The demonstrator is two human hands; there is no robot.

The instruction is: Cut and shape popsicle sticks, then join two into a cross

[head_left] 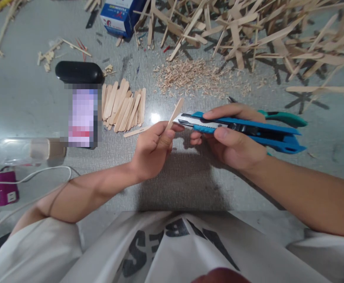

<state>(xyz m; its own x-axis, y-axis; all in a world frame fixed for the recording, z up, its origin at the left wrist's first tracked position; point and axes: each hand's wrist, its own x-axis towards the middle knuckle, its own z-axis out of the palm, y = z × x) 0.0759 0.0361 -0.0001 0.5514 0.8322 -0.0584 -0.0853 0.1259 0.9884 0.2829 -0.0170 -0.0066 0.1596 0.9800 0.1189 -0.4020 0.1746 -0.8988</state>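
Craft workbench: wooden sticks, shavings

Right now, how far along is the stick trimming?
Done, it seems: a row of trimmed sticks and a patch of shavings. In hand: left hand holds one stick, right hand holds the knife at it. Left: a big heap of uncut sticks.

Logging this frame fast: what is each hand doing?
Left hand: closed on a wooden stick.
Right hand: closed on a blue utility knife.

We wear a white short-sleeved shirt with dark block letters across its front, forearms bare.
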